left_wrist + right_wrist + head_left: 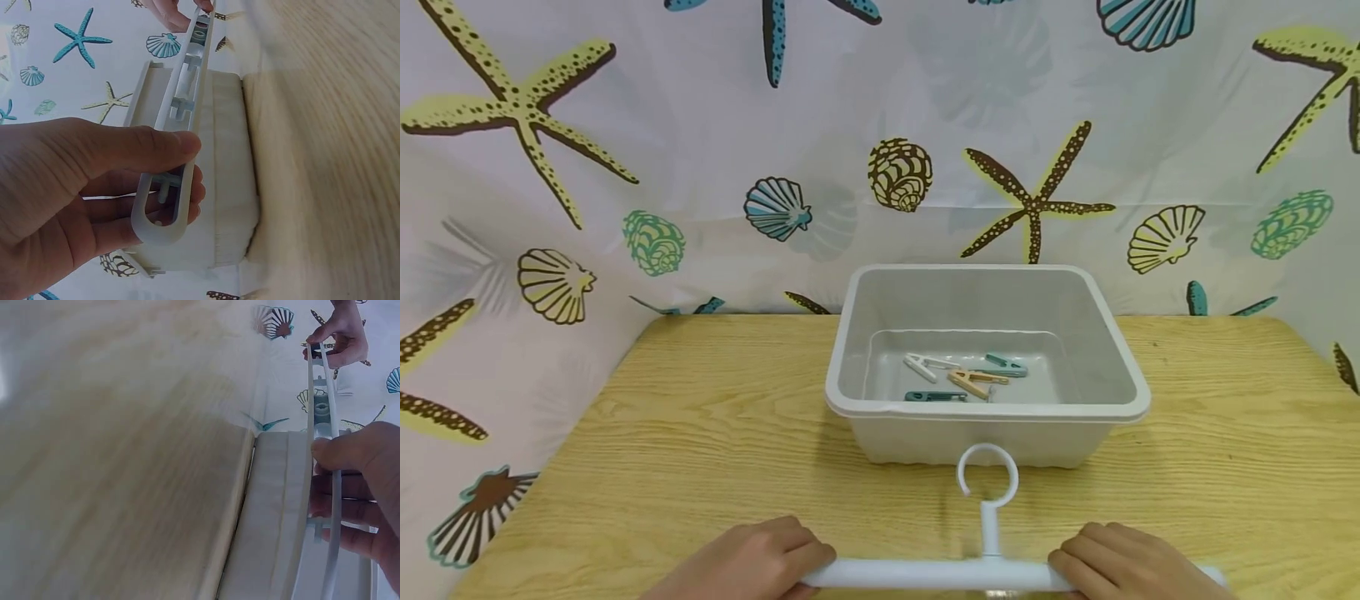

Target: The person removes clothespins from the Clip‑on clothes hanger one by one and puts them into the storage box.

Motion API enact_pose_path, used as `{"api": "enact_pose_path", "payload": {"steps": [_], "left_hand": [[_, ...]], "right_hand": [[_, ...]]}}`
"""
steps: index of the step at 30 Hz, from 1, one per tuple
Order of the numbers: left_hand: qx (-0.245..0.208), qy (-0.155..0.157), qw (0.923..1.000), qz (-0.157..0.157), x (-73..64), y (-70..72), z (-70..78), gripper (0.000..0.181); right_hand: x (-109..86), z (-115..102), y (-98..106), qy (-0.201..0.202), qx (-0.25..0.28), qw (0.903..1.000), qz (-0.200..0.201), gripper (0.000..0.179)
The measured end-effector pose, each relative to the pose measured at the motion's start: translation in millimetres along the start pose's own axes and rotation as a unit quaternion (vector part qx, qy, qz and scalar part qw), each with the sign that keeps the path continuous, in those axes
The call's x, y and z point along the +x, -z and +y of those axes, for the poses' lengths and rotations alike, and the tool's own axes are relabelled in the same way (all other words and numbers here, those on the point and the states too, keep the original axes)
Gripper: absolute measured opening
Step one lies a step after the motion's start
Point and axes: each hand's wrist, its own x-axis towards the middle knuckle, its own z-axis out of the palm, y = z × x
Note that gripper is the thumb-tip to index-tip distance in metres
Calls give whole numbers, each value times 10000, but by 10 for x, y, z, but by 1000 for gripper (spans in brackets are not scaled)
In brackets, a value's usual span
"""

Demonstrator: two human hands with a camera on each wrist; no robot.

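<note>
A white plastic clothes hanger (940, 573) with an open round hook (988, 475) is held level near the front of the table. My left hand (767, 557) grips its bar toward the left end. In the left wrist view that thumb (164, 149) lies across the bar near a rounded, looped end. Farther right along the bar, my right hand (1123, 560) grips it, and a short length sticks out past the hand. Seen from the right wrist, the bar is hollow, with two long rails and small crosspieces between them; thumb and fingers (350, 487) hold these rails.
Behind the hanger stands a white plastic bin (988, 410). Several clothespins lie in it: white (925, 367), orange (973, 382) and dark green (935, 397). The wooden table (700, 433) is bordered by a sheet (700, 150) printed with shells and starfish.
</note>
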Motion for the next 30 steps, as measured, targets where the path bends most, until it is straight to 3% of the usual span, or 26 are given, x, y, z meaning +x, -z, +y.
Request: {"api": "enact_pose_path", "payload": {"steps": [6, 14, 24, 30], "left_hand": [[-262, 459, 9976, -452, 32, -27, -15, 11], [-21, 524, 9956, -778, 110, -98, -43, 10], [-175, 805, 9902, -1125, 170, -162, -60, 11], [-299, 837, 9887, -1206, 202, -186, -83, 10]], "right_hand": [[21, 20, -23, -73, 41, 9992, -397, 22], [44, 57, -64, -54, 127, 9948, -1009, 26], [40, 94, -99, -20, 69, 9916, -1291, 31], [50, 126, -121, 43, 44, 9886, -1502, 24]]}}
